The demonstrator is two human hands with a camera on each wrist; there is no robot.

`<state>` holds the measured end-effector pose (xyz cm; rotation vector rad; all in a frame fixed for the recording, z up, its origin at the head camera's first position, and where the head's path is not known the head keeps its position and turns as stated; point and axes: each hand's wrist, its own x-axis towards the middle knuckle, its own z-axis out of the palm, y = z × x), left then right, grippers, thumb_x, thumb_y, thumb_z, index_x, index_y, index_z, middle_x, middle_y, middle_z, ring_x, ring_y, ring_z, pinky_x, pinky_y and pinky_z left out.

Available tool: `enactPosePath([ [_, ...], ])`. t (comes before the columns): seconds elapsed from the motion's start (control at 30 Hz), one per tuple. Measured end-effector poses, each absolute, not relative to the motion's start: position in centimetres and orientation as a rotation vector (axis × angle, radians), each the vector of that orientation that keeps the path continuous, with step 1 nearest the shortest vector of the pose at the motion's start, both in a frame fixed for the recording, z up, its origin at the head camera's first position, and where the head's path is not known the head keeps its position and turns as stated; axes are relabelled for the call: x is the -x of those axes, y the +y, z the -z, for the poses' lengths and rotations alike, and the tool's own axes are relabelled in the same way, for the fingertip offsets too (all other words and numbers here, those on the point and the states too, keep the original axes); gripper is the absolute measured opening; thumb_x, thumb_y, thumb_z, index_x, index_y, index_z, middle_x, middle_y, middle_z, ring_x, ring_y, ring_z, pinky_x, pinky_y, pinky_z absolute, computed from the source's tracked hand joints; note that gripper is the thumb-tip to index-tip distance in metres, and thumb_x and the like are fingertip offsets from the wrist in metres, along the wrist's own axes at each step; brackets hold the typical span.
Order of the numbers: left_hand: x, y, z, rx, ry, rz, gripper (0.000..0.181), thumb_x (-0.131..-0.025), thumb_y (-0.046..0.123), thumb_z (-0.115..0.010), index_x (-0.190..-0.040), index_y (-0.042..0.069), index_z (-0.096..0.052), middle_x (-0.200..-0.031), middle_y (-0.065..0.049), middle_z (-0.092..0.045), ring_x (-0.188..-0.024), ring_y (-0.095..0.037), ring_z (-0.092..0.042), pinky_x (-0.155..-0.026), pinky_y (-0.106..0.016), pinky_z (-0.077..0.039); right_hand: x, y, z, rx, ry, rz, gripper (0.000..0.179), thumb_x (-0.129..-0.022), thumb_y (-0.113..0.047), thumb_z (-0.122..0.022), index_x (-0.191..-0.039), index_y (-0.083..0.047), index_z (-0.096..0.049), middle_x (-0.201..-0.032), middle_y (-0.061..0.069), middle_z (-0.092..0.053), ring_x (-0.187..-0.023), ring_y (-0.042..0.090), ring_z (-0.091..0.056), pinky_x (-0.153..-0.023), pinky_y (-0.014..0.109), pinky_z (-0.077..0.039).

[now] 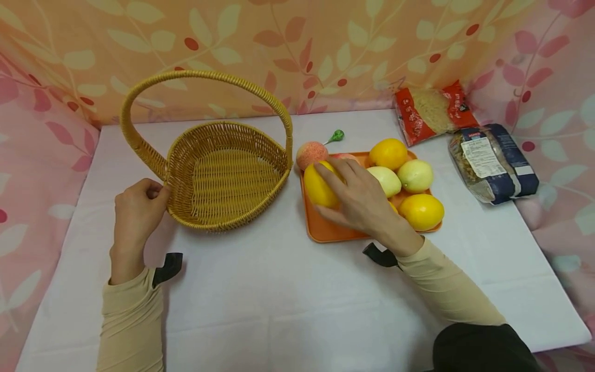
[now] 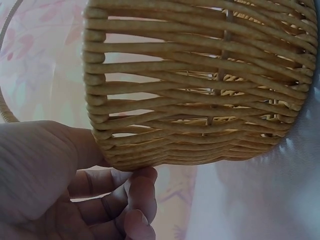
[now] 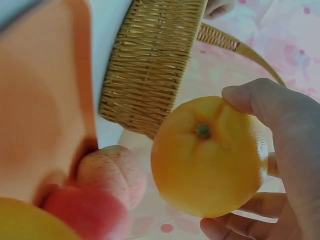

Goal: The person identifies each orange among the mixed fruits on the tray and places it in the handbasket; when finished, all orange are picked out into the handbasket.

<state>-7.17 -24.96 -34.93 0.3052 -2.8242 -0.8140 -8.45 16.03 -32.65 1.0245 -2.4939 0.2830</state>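
Observation:
At the left end of the wicker basket (image 1: 228, 175), my left hand (image 1: 139, 212) pinches the rim near the foot of the arched handle. In the left wrist view the thumb lies over the woven rim (image 2: 95, 75) and curled fingers sit against its outside. My right hand (image 1: 358, 194) grips an orange (image 1: 321, 186) above the left part of the orange tray (image 1: 325, 227). The right wrist view shows the orange (image 3: 210, 160) with its green stem spot, thumb and fingers spread round it. A speckled peach (image 1: 312, 155) lies at the tray's far left corner.
More fruit rests on the tray: another orange (image 1: 388, 154), pale yellow-green fruits (image 1: 416, 175) and a yellow fruit (image 1: 422, 212). A green-wrapped lollipop (image 1: 337, 136) lies behind it. To the right are a red packet (image 1: 432, 113) and a dark blue packet (image 1: 492, 163).

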Motion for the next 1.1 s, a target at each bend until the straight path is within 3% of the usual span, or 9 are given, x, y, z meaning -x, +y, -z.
enactPosePath([
  [0.47,7.3,-25.2,35.1,-0.3,-2.854,0.849,0.032,-0.095,0.024,-0.053,-0.094,-0.004,-0.067,-0.079,-0.02,-0.066,-0.054,-0.006,-0.044,-0.047,-0.022,-0.036,9.4,12.3,29.6,-1.106,-2.36,-0.294,0.065,-0.081,-0.044,-0.068,-0.134,-0.009,-0.053,-0.131,0.019,-0.056,-0.11,0.035,-0.057,-0.084,0.045,-0.054],
  [0.7,7.3,-25.2,35.1,-0.312,-2.857,0.848,0.032,-0.095,0.025,-0.053,-0.094,-0.004,-0.066,-0.079,-0.02,-0.066,-0.056,-0.007,-0.045,-0.047,-0.022,-0.036,10.1,10.3,28.9,-1.185,-2.339,-0.233,0.068,-0.081,-0.045,-0.069,-0.136,-0.009,-0.051,-0.133,0.02,-0.055,-0.111,0.036,-0.057,-0.094,0.043,-0.05],
  [1.1,7.4,-25.1,35.1,-0.338,-2.87,0.861,0.032,-0.095,0.026,-0.053,-0.096,-0.003,-0.067,-0.08,-0.018,-0.066,-0.054,-0.005,-0.045,-0.048,-0.022,-0.037,11.2,7.0,28.8,-1.246,-2.276,-0.178,0.059,-0.083,-0.038,-0.064,-0.134,-0.01,-0.054,-0.133,0.019,-0.056,-0.11,0.034,-0.058,-0.087,0.044,-0.052],
])
